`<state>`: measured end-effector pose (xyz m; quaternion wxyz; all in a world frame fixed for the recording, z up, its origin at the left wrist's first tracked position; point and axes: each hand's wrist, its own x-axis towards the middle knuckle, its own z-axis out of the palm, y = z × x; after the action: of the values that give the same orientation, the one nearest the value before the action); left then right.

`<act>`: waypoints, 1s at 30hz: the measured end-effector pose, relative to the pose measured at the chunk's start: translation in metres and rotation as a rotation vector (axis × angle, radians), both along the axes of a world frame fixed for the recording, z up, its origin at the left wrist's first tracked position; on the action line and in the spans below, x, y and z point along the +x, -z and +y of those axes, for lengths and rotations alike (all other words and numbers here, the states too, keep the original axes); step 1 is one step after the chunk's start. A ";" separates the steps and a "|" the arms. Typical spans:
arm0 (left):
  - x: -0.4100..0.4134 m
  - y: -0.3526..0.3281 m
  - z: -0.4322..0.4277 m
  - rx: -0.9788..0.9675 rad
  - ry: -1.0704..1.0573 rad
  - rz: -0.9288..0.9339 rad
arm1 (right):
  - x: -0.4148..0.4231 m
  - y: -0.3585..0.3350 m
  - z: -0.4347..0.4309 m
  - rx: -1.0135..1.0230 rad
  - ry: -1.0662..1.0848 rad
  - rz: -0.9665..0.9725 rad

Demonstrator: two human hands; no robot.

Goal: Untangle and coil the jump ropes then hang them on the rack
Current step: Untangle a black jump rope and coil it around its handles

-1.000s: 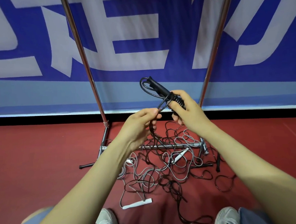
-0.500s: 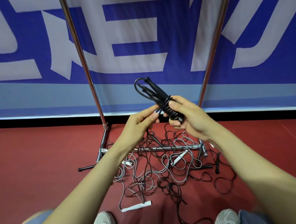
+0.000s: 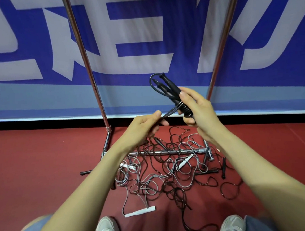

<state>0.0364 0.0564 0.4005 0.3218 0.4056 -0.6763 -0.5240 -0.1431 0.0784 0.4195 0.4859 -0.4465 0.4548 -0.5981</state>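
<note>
Black jump rope [image 3: 169, 89]: held in the air in front of the rack and above the pile. Its two ribbed black handles lie side by side, pointing up and to the left. The cord is wound round them in tight turns lower down, and one loop of cord arcs out past the top ends.
Right hand [image 3: 199, 110]: fingers and thumb are curled round the wound section of the bundle, with the thumb on the upper side.
Left hand [image 3: 141, 127]: thumb and forefinger pinch the free strands of cord, which run taut up to the wound section. The other fingers are curled underneath.
Chrome metal rack [image 3: 84, 53]: two upright tubes lean slightly inward. A low crossbar joins them just above the floor, and a black-capped foot sticks out at the left.
Tangled pile of black and grey ropes [image 3: 161, 176]: lies on the floor, draped over and around the crossbar, between the uprights and the person's feet.
White flat handle [image 3: 140, 211]: lies on the floor at the near edge of the pile, joined to a grey cord.
Red floor [image 3: 34, 168]: carries the rack and the pile.
Blue and white banner [image 3: 143, 43]: hangs behind the rack.
Grey shoes [image 3: 109, 228]: at the bottom edge, either side of the trailing black cord.
</note>
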 end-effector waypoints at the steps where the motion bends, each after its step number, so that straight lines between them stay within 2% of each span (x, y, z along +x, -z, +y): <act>1: 0.003 -0.001 0.000 -0.011 0.003 -0.038 | -0.001 0.000 0.001 0.009 0.000 0.018; 3: 0.011 -0.003 -0.005 -0.059 0.000 -0.084 | -0.002 0.000 0.002 0.032 -0.007 0.036; 8: 0.020 -0.006 -0.010 -0.045 -0.002 -0.013 | -0.002 0.000 0.002 0.060 -0.104 -0.008; 10: 0.015 -0.001 -0.005 -0.071 -0.006 -0.062 | -0.002 -0.002 0.005 0.050 -0.169 -0.038; 12: 0.013 0.007 -0.006 -0.100 -0.100 -0.153 | -0.001 -0.003 0.007 0.044 -0.236 -0.022; 14: 0.016 0.013 -0.009 -0.088 -0.133 -0.186 | -0.001 -0.004 0.009 0.054 -0.322 0.053; 18: 0.029 0.003 -0.013 -0.103 0.021 -0.054 | -0.003 -0.007 0.015 0.141 -0.611 0.234; 20: 0.036 -0.007 -0.015 -0.108 0.055 -0.090 | -0.007 -0.007 0.017 0.231 -0.704 0.347; 22: 0.034 -0.015 -0.014 -0.151 0.029 -0.177 | -0.009 -0.002 0.018 0.309 -0.716 0.521; 25: 0.019 -0.020 -0.005 -0.390 0.039 -0.336 | -0.009 0.010 0.014 0.368 -0.720 0.692; 27: 0.012 -0.016 -0.001 -0.508 0.040 -0.346 | -0.010 0.015 0.011 0.326 -0.669 0.758; 30: 0.009 -0.015 0.000 -0.554 -0.028 -0.315 | -0.012 0.014 0.010 0.227 -0.550 0.821</act>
<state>0.0452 0.0563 0.4151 0.3184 0.3881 -0.8290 -0.2464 -0.1553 0.0880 0.4053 0.4522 -0.6924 0.5360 -0.1697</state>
